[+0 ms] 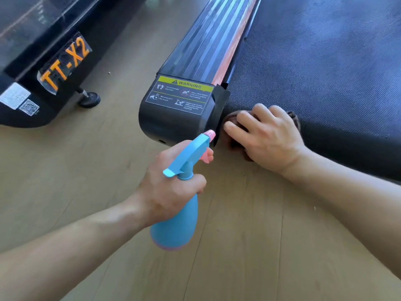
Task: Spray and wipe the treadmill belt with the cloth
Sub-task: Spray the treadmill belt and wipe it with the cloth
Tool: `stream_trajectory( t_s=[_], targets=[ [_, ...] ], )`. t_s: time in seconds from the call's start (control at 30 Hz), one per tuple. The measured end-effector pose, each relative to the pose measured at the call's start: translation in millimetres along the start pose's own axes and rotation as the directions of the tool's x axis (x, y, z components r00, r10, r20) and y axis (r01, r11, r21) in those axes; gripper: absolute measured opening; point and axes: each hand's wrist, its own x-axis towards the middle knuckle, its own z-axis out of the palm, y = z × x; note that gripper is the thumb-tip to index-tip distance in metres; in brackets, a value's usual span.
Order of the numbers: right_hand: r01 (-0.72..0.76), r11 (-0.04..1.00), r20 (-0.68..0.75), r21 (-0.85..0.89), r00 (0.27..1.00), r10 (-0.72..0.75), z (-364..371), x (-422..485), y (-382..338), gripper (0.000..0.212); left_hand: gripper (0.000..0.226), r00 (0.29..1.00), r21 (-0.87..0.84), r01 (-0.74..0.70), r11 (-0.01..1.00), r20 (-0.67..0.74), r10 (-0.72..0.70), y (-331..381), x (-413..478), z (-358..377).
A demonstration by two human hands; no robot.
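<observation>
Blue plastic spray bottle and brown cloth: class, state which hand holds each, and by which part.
Left hand grips the blue plastic spray bottle round its neck. Right hand presses the bunched brown cloth from above onto the black belt.

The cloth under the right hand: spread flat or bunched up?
Bunched up. The brown cloth shows only as a crumpled wad beneath the right hand at the belt's corner.

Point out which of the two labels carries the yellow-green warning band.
The warning label on the treadmill's rear end cap, beside the right hand. The other machine's white sticker shows only a QR code.
</observation>
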Motion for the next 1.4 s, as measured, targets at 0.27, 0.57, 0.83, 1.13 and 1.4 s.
stream_trajectory(
  t_s=[0.27, 0.57, 0.83, 1.13, 1.4],
  targets=[
    [0.152, 0.988, 0.087, -0.017, 0.985, -0.150, -18, -57, 24, 0.028, 0.049, 1.000, -0.019, -0.011, 1.000, -0.009, 0.011, 4, 8, 3],
    [-0.082, 0.996, -0.051, -0.020, 0.995, 0.081, 4, -8, -1, 0.031, 0.055, 0.999, -0.007, 0.036, 0.999, -0.036, -0.036, 3, 16, 9],
    [-0.051, 0.998, 0.007, -0.022, 0.999, 0.051, -7, -34, 11, 0.028, 0.053, 0.998, -0.004, 0.041, 0.999, -0.047, -0.041, 5, 17, 2],
    [-0.099, 0.994, 0.054, 0.034, 0.994, 0.097, -6, -32, 9, 0.022, 0.047, 0.997, -0.012, 0.055, 0.998, -0.052, -0.055, 11, 19, 4],
    [-0.106, 0.993, 0.030, 0.052, 0.994, 0.104, 0, 4, 5, 0.017, 0.042, 0.999, -0.034, 0.018, 0.999, -0.050, -0.019, 18, 24, 4]
  ],
)
